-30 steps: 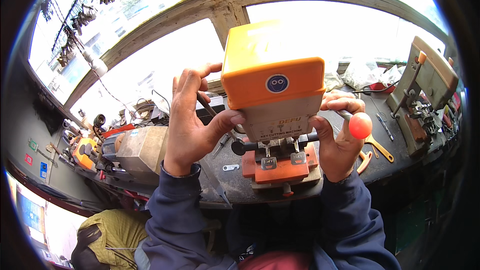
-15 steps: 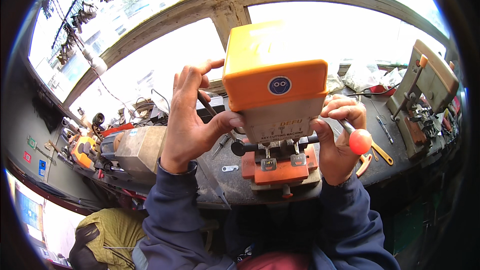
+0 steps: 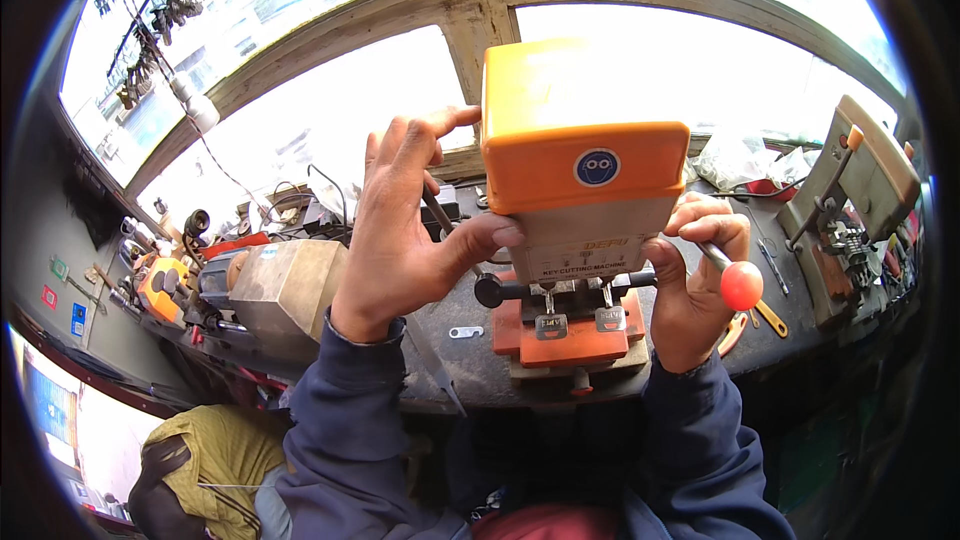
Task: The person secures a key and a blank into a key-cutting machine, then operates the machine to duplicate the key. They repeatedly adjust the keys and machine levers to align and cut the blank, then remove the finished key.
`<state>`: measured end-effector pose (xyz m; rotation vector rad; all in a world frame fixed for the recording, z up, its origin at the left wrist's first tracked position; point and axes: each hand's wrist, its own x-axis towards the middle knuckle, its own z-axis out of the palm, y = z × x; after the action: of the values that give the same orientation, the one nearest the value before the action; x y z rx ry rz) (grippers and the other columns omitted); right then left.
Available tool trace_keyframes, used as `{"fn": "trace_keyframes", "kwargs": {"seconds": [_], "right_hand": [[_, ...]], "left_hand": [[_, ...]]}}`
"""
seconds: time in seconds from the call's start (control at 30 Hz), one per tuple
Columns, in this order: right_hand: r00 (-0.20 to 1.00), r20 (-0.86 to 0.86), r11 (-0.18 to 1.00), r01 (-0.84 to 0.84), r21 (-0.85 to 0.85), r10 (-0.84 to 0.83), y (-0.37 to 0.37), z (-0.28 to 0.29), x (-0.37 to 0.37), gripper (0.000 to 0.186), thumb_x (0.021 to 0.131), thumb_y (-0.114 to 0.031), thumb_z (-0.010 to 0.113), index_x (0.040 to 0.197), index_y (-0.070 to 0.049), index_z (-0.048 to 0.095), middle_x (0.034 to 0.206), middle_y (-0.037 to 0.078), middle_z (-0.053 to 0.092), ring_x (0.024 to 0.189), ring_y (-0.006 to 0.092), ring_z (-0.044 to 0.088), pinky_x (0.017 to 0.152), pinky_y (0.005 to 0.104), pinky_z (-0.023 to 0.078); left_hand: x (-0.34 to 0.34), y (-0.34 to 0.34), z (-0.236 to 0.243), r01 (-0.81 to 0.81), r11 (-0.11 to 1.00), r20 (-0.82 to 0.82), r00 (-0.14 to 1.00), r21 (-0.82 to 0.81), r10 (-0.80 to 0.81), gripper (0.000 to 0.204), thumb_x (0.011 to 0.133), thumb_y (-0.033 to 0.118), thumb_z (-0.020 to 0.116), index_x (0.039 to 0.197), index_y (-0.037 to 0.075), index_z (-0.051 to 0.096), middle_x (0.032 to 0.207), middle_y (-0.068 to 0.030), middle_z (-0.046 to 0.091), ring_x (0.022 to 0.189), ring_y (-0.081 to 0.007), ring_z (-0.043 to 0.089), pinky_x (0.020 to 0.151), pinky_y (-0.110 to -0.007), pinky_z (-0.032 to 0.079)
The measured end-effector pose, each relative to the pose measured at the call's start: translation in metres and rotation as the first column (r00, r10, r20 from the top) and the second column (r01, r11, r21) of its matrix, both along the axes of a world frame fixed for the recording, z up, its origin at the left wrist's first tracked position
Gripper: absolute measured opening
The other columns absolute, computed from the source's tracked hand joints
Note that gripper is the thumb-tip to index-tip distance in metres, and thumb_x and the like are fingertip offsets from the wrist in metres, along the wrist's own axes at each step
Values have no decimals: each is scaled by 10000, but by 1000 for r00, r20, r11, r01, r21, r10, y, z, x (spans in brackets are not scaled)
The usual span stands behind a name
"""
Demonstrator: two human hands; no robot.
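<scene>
At the left end of the tabletop (image 3: 650, 380), a beige-grey housing (image 3: 285, 285) is sitting beside a dark motor. To its right, the left hand (image 3: 402, 245) is spreading its fingers, the thumb pressing the left side of the orange-topped machine (image 3: 585, 165) and the index fingertip meeting its orange cover. A small silver slotted plate (image 3: 466, 332) is lying near the near edge.

The orange-topped machine is standing upright around the middle of the near edge, its long axis rising from the tabletop and its labelled front facing that edge. Two dark-headed keys (image 3: 551, 326) are sitting side by side at its red base, heads pointing toward the near edge, blades toward the far edge.

The right hand (image 3: 703, 265) is curling its fingers, its thumb touching the machine's right side; whether it is gripping the red-knobbed lever (image 3: 741, 286) I cannot tell. A second machine (image 3: 868, 165) is standing at the right end.
</scene>
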<state>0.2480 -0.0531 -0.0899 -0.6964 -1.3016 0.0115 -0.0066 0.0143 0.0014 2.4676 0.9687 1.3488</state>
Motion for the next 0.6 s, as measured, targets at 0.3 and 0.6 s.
{"fn": "trace_keyframes", "kwargs": {"seconds": [0.3, 0.6], "right_hand": [[998, -42, 998, 49, -33, -51, -3, -5, -4, 317, 962, -30, 807, 1166, -43, 564, 1143, 101, 645, 1122, 237, 633, 1069, 406, 486], [997, -58, 998, 57, -16, -58, -1, -5, -6, 322, 947, 39, 786, 1158, -49, 559, 1149, 113, 654, 1119, 228, 640, 1075, 407, 484]], "left_hand": [[3, -3, -1, -11, 999, 10, 1000, 38, 11, 961, 778, 762, 826, 1403, 62, 617, 1048, -65, 539, 960, -222, 455, 898, -400, 390], [3, -3, 1, -13, 998, -39, 999, 64, 16, 983, 802, 777, 795, 1412, 35, 588, 1058, -107, 557, 968, -245, 499, 948, -417, 381]]}}
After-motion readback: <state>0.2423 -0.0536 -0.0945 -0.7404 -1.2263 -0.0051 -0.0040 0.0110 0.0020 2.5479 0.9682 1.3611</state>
